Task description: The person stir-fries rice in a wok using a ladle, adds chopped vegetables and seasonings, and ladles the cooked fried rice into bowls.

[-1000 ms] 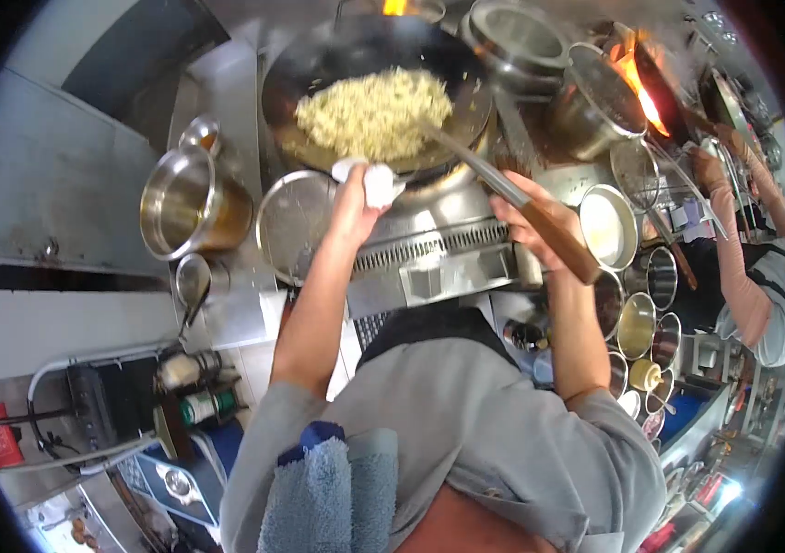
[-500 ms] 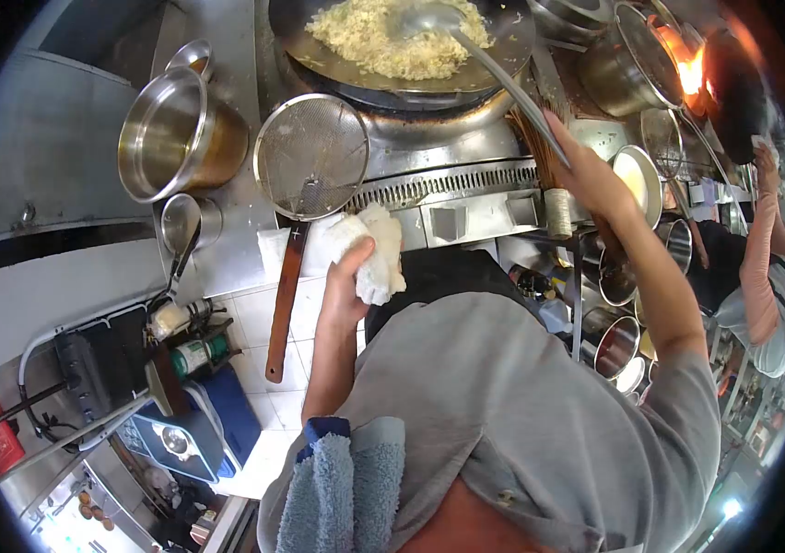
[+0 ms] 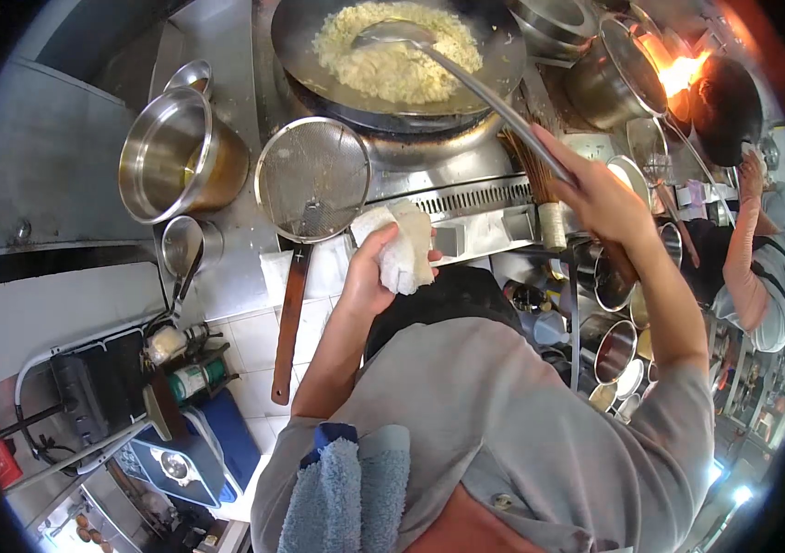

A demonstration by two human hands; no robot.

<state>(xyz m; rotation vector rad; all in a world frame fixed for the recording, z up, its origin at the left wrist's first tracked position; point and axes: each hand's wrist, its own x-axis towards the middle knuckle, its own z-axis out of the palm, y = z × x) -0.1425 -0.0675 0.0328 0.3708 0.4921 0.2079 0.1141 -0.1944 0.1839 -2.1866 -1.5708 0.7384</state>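
My right hand (image 3: 603,195) is closed around the handle of a long metal ladle (image 3: 496,103). The ladle's bowl rests in yellowish fried rice (image 3: 411,81), which fills the middle of a large dark wok (image 3: 503,66) on the stove. In my left hand (image 3: 372,276) is a folded white cloth (image 3: 404,247), gripped in front of my body and apart from the wok. Just left of that cloth lies a round mesh strainer (image 3: 311,166), its wooden handle jutting over the counter's front edge.
A deep steel pot (image 3: 164,152) and a smaller steel cup (image 3: 213,244) with a utensil stand at left. A bamboo brush (image 3: 549,207) is beside my right forearm. At far right a co-worker's arm (image 3: 743,249) holds a dark wok (image 3: 726,101) near flames (image 3: 683,72).
The ladle's bowl has moved left and lower through the rice, with my right hand following. My left hand and the cloth sit slightly further right. The view has shifted a little.
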